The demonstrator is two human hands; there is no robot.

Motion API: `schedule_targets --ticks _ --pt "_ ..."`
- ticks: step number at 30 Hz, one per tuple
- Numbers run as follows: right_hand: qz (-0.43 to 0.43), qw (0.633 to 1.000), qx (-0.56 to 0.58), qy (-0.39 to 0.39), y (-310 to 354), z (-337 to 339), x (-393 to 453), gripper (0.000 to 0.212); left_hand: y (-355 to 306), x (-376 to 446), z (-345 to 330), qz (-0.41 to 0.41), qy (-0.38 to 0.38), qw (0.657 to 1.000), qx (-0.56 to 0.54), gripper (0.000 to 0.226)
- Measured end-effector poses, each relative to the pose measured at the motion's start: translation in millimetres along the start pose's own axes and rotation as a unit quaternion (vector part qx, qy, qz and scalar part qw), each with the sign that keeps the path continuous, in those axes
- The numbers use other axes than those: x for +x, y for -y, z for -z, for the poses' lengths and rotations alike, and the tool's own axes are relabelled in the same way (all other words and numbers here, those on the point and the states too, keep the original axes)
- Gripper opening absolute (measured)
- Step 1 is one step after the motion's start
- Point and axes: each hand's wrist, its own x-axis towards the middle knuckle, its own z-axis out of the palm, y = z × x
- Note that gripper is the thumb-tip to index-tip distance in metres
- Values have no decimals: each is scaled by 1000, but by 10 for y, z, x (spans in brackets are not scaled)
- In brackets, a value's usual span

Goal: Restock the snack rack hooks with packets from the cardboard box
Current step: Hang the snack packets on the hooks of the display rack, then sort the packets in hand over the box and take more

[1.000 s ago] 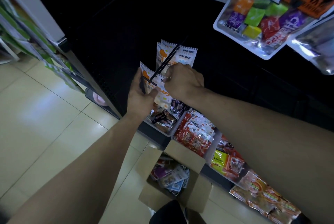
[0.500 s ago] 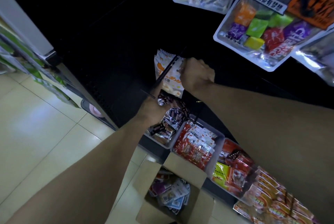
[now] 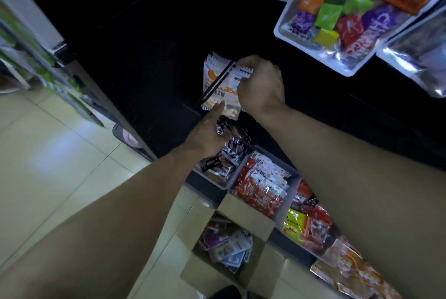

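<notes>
White and orange snack packets (image 3: pixel 217 86) hang on a thin black hook (image 3: pixel 218 81) of the dark rack. My right hand (image 3: pixel 261 86) curls round the right side of the front packet, near its top. Just below, my left hand (image 3: pixel 207 134) reaches up, its straight fingertips touching the packet's bottom edge. On the floor beneath my arms stands the open cardboard box (image 3: pixel 246 211), with several small packets inside it.
Grey bins (image 3: pixel 217 184) along the rack's base hold dark, red and orange snack packs. Large clear bags of wrapped sweets (image 3: pixel 337 21) hang at upper right. A shelf unit with green packs (image 3: pixel 36 57) stands at left beside pale floor tiles (image 3: pixel 48 166).
The packet has slid back along the hook against the others. My left hand dropped away from the hook tip, then rose to touch the packet's bottom. My right hand followed the packet inward.
</notes>
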Motion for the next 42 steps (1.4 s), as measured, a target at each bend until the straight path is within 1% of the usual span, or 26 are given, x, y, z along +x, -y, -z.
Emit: schedule_targets --ticks 3,6,8,10,11,13,14,15,16,18,19,20,21,23,27,29,32,34,36,37,39,40,42 --pt "66 987 134 -65 61 118 -437 38 103 -328 -127 21 -5 999 39 92" --pt "119 963 212 -118 68 208 -1019 29 232 -716 -329 13 -33 998 59 86" --pt "126 954 245 -116 -85 145 -1434 25 326 -1024 -522 11 -52 996 69 73" --pt "118 956 252 -88 -382 6 -1867 23 486 -1362 -790 16 -71 993 92 59" --pt "104 961 249 -62 -575 -79 -2079 22 556 -1541 -941 20 -70 992 107 54" --pt "36 975 218 22 -1042 -297 -2467 21 711 -1900 -1258 56 -34 989 131 47" --pt "-17 980 183 78 -1310 -430 -2644 21 774 -2066 -1413 72 -4 988 138 46" --pt "-73 976 144 145 -1574 -559 -2785 22 854 -2213 -1568 89 24 985 149 45" --pt "-123 962 105 220 -1860 -694 -2905 22 942 -2343 -1722 110 50 979 164 47" --pt "-186 908 27 375 -2378 -902 -3122 18 1130 -2537 -2014 163 104 962 193 54" --pt "-195 879 -8 434 -2594 -986 -3218 21 1239 -2594 -2147 188 125 954 195 58" --pt "-196 862 -38 466 -2772 -1049 -3306 26 1328 -2630 -2260 207 142 949 190 61" --pt "-194 855 -65 476 -2917 -1103 -3382 30 1406 -2640 -2358 220 153 946 182 61" --pt "-197 857 -91 467 -3127 -1219 -3491 37 1536 -2624 -2502 227 151 946 175 62" --pt "-167 877 -106 439 -3359 -1662 -3506 50 1910 -2432 -2689 191 140 947 219 67" --pt "-150 882 -104 434 -3416 -1976 -3448 58 2163 -2272 -2747 168 156 937 264 75" --pt "-114 883 -111 442 -3588 -2585 -3332 72 2630 -2015 -2766 146 193 912 330 94" --pt "-93 874 -130 458 -3773 -3003 -3254 82 2945 -1885 -2743 123 210 892 381 108" --pt "-60 849 -192 488 -3990 -3391 -3226 92 3210 -1809 -2703 95 224 877 415 118" --pt "-45 833 -235 499 -4093 -3549 -3233 94 3323 -1776 -2702 81 227 876 418 123" --pt "-28 804 -306 509 -4307 -3812 -3263 87 3488 -1708 -2731 62 224 889 395 132" --pt "-32 797 -323 509 -4410 -3916 -3284 79 3542 -1672 -2754 56 220 899 374 136" --pt "-42 796 -331 505 -4593 -4106 -3314 66 3641 -1605 -2811 52 201 923 323 141"
